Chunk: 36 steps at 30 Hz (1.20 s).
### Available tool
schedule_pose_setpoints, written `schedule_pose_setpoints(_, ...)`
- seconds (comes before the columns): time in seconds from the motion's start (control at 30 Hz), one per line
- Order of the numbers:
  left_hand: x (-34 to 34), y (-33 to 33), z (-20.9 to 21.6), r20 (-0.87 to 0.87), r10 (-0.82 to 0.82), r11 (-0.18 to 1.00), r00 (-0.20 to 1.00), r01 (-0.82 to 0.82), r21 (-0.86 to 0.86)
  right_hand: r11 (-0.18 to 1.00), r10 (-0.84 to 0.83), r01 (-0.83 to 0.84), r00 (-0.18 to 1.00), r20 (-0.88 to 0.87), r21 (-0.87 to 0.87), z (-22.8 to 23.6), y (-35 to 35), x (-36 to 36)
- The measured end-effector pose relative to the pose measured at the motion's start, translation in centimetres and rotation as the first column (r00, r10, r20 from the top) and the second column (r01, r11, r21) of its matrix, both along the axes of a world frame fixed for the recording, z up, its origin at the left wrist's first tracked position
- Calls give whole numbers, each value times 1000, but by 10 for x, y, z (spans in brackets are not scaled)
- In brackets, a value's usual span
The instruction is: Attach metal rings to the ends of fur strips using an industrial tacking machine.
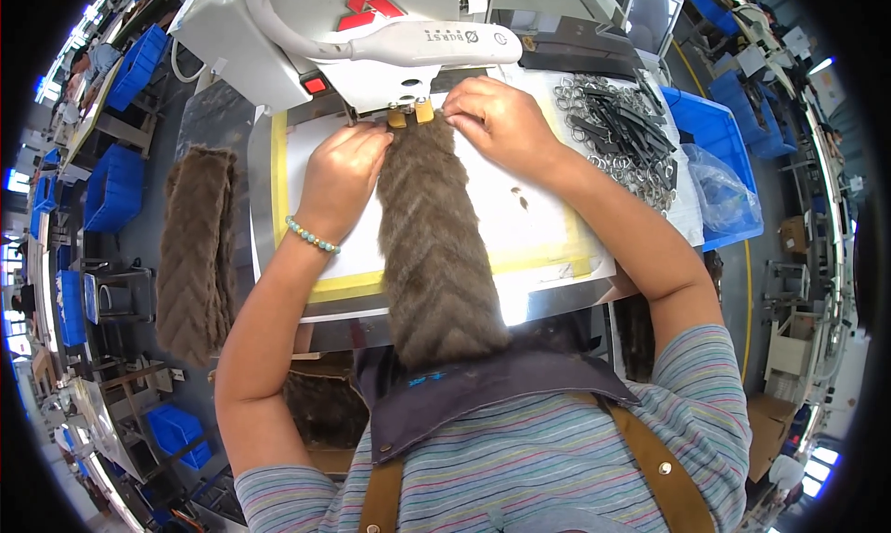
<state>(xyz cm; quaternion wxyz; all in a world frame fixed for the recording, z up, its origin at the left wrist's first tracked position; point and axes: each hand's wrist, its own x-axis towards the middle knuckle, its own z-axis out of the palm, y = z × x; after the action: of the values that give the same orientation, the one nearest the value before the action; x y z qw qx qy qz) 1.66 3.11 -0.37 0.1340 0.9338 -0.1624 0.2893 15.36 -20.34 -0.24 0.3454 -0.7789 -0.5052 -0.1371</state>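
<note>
A long brown fur strip (432, 245) with a chevron pattern runs from the sewing machine (418, 46) down to my apron. Its far end lies under the needle area, beside two small brass-coloured pieces (409, 116). My left hand (345, 166), with a beaded bracelet at the wrist, has its fingers closed on the strip's far left edge. At the far right corner, my right hand (501, 115) pinches the same strip between thumb and fingers. The exact spot under the needle is hidden by the machine head.
More brown fur (197, 255) hangs over the table's left edge. On the right lies a pile of black straps with metal rings and clasps (622, 129). Beyond it stands a blue bin (710, 115) with a clear plastic bag (719, 190). Yellow tape (343, 287) borders the white work surface.
</note>
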Motion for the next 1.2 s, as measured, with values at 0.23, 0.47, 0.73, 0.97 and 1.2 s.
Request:
schedule_pose_setpoints(0.23, -3, 2, 7, -80, -11, 1000, 997, 11, 0, 988, 112, -100, 989, 99, -116, 7, -9, -4)
schedule_pose_setpoints(0.47, -7, 0, 10, -51, 11, 999, 999, -8, 51, 993, 64, -57, 996, 64, -100, 5, -4, -9)
schedule_pose_setpoints(0.73, -8, 1, 9, 16, -9, 995, 1000, 7, 98, 999, 27, -27, 999, 19, -25, 2, 1, -13)
schedule_pose_setpoints(0.97, -4, -4, 7, 21, 3, 993, 1000, -6, 121, 999, -2, 2, 1000, 8, -47, 1, 0, -12)
schedule_pose_setpoints(1.2, -3, -5, 7, 25, -18, 996, 1000, 15, 91, 1000, 23, -23, 1000, 11, 4, -4, -2, -9)
